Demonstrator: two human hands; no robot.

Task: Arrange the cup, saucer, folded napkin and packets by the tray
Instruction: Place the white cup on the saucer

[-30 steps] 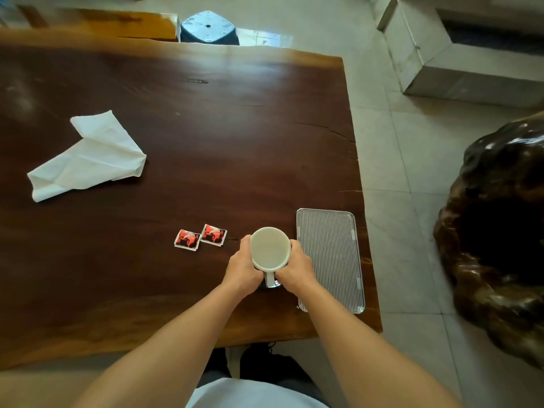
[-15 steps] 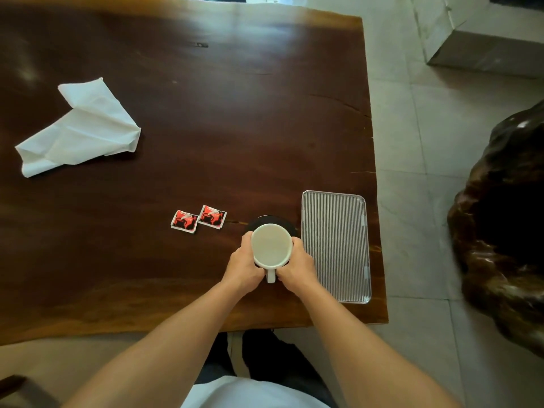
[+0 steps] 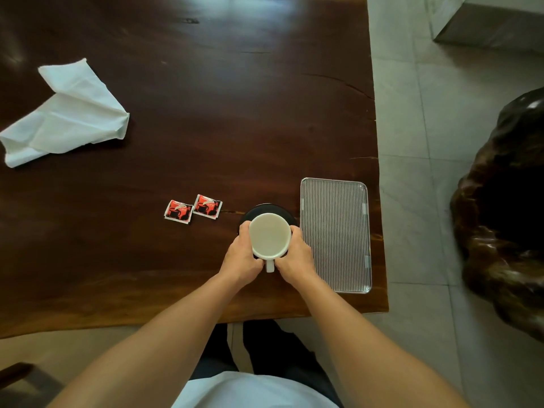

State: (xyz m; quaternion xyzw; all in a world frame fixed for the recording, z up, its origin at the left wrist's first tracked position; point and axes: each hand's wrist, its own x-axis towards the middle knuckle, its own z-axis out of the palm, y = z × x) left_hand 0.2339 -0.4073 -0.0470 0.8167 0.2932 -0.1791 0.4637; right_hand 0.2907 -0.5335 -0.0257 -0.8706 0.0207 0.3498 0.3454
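A white cup (image 3: 269, 235) with its handle toward me is held from both sides, my left hand (image 3: 240, 259) on its left wall and my right hand (image 3: 295, 257) on its right wall. Under and behind the cup a dark saucer (image 3: 266, 209) shows only its far rim. Just right of it lies the ribbed silver tray (image 3: 335, 234), near the table's right edge. Two red and black packets (image 3: 192, 208) lie side by side left of the saucer. A white napkin (image 3: 64, 114), loosely spread, lies at the far left.
The dark wooden table (image 3: 206, 98) ends at its right edge beside the tray, over a tiled floor. A large dark carved wooden object (image 3: 506, 219) stands on the floor to the right. A grey block (image 3: 488, 22) sits at the top right.
The view has tilted down and shifted. The dark saucer's rim now shows behind the cup, which still sits between both hands. Napkin, packets and tray have not moved on the table.
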